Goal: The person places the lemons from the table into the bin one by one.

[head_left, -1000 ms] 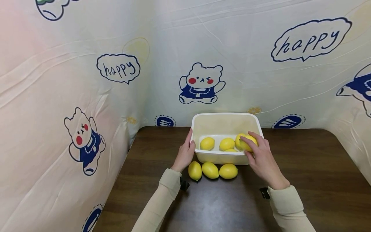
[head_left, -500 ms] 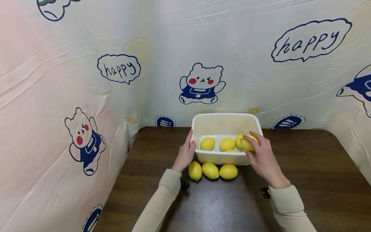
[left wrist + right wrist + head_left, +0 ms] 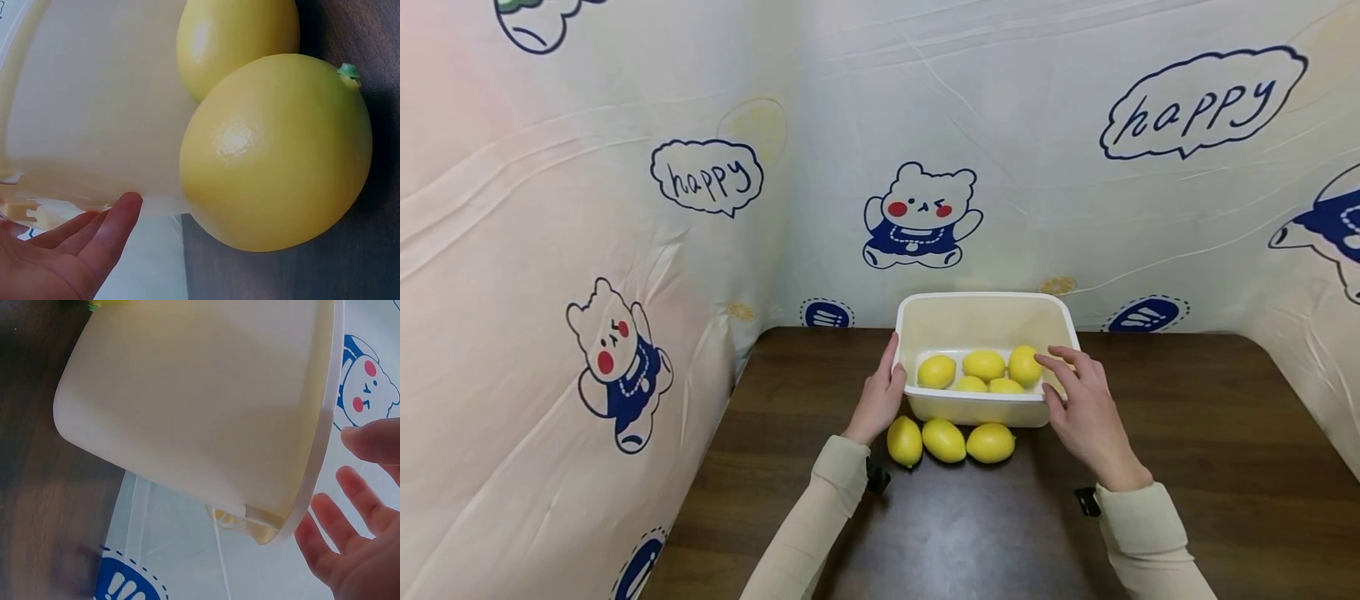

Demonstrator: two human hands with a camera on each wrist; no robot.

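A white plastic bin (image 3: 977,408) stands at the back of the table, with several lemons (image 3: 983,365) on its floor. Outside its front wall three lemons (image 3: 944,441) lie in a row; two lemons (image 3: 275,153) show large in the left wrist view. My left hand (image 3: 880,397) holds the bin's left end, thumb near the front corner and fingers along the side. At the right front rim is my right hand (image 3: 1085,406), its fingers spread and holding nothing, the fingertips over the rim beside the rightmost lemon (image 3: 1024,367). In the right wrist view its fingers are apart.
The brown wooden table (image 3: 940,533) extends in front and to both sides. A pale cloth (image 3: 820,208) printed with bears and "happy" bubbles hangs behind the bin and along the sides. Black straps circle both wrists.
My right hand has let go of a lemon, which now lies in the bin with the others; some lemons there have shifted. The hand's fingers have spread and moved slightly right. The left hand is unchanged.
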